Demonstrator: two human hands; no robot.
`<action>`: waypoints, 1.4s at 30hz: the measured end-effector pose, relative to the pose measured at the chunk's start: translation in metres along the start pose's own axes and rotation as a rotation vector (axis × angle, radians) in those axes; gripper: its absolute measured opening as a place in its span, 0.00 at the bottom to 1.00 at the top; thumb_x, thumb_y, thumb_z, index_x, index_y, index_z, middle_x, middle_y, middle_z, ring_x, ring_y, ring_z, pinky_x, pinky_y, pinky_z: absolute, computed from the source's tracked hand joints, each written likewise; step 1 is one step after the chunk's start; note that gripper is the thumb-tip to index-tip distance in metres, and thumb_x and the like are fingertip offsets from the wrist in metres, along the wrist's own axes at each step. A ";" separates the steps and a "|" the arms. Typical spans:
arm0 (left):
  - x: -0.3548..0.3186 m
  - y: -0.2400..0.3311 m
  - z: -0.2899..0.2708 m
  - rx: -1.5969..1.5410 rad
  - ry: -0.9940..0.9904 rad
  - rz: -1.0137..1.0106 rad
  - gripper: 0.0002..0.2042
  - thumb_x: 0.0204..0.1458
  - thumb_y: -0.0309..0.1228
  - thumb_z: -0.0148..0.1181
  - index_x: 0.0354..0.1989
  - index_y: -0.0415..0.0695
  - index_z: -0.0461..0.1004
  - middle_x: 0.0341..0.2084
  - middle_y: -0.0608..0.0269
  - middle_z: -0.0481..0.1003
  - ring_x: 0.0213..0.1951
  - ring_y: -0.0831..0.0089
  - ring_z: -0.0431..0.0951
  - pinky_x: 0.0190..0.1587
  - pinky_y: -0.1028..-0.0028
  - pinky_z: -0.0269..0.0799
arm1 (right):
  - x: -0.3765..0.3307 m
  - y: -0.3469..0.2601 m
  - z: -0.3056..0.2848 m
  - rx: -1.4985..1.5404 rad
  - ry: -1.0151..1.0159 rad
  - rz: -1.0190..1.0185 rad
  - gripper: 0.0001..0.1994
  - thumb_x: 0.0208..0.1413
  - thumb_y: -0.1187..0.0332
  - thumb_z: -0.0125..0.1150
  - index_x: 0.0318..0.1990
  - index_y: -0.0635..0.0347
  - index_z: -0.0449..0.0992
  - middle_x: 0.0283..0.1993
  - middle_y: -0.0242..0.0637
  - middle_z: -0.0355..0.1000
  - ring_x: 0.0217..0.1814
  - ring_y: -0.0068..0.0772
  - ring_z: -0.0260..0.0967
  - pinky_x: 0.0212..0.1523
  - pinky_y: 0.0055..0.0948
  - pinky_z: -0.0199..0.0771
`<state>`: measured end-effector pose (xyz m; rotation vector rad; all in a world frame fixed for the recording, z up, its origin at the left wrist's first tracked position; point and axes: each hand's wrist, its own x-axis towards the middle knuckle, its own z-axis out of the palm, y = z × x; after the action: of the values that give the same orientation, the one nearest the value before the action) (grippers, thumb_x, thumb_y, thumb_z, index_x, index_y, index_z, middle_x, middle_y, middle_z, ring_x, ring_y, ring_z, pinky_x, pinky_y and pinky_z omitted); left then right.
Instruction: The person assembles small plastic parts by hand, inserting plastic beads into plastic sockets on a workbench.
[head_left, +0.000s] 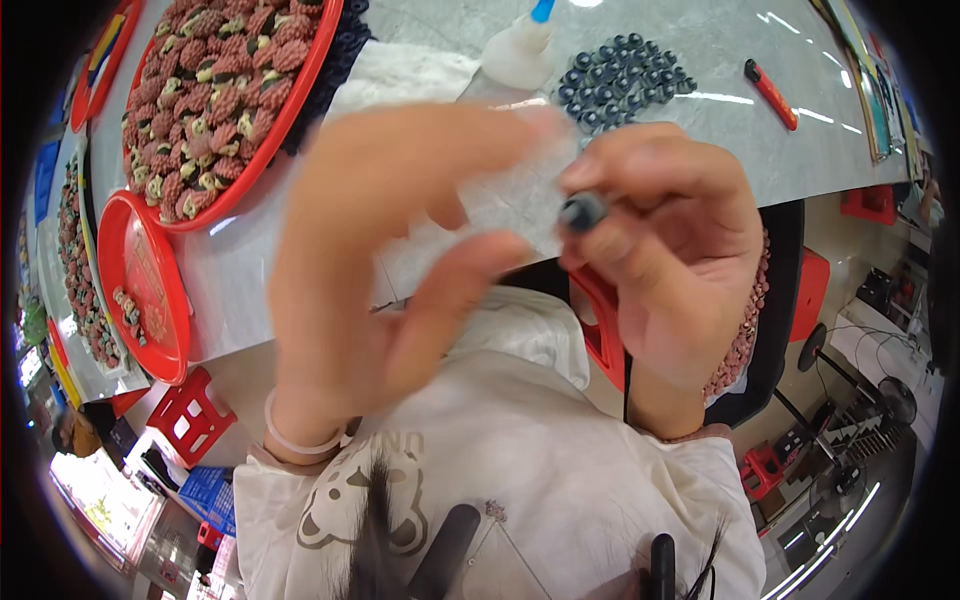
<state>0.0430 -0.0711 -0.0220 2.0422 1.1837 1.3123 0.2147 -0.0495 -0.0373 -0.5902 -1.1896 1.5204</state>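
Observation:
My right hand [690, 230] pinches a small dark blue-grey rounded piece [582, 212] between thumb and fingertips, above the table's near edge. Facing it, my left hand [370, 230] is raised with thumb and fingers apart, slightly blurred, and nothing shows between them. Just beyond my hands, a cluster of similar small dark blue pieces [622, 80] lies on the grey table [700, 30]. Close to that cluster stands a translucent white squeeze bottle [518, 58] with a blue tip, partly hidden by my left hand.
At left, a big red tray [328, 60] is heaped with pink figures; a smaller red tray [150, 250] holds a few pieces. A white cloth [400, 75] and a red-orange utility knife [772, 97] lie on the table. A black tub [785, 300] with pink pieces is at right.

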 end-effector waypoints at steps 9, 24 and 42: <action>0.036 -0.012 -0.096 0.353 -0.103 -0.130 0.16 0.50 0.27 0.47 0.48 0.38 0.62 0.36 0.59 0.69 0.39 0.76 0.69 0.40 0.79 0.65 | 0.012 -0.015 -0.063 -0.667 0.272 0.054 0.08 0.44 0.81 0.52 0.34 0.69 0.71 0.36 0.37 0.66 0.34 0.25 0.65 0.38 0.18 0.64; 0.120 -0.073 -0.038 0.564 -0.494 0.001 0.06 0.44 0.28 0.52 0.29 0.39 0.70 0.23 0.63 0.71 0.25 0.71 0.69 0.29 0.76 0.64 | 0.021 -0.007 -0.059 -1.190 0.160 -0.096 0.09 0.38 0.84 0.54 0.30 0.67 0.70 0.28 0.37 0.67 0.25 0.24 0.64 0.28 0.19 0.64; 0.109 -0.075 -0.024 0.986 -0.461 0.199 0.02 0.40 0.27 0.53 0.22 0.44 0.68 0.21 0.66 0.68 0.25 0.66 0.66 0.32 0.71 0.63 | 0.108 -0.026 -0.128 -1.014 0.164 -0.174 0.08 0.46 0.77 0.54 0.36 0.67 0.72 0.33 0.34 0.70 0.35 0.20 0.66 0.37 0.17 0.65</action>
<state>0.0105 0.0584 -0.0098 2.9587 1.5854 0.2107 0.3006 0.0969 -0.0396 -1.1975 -1.7940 0.6171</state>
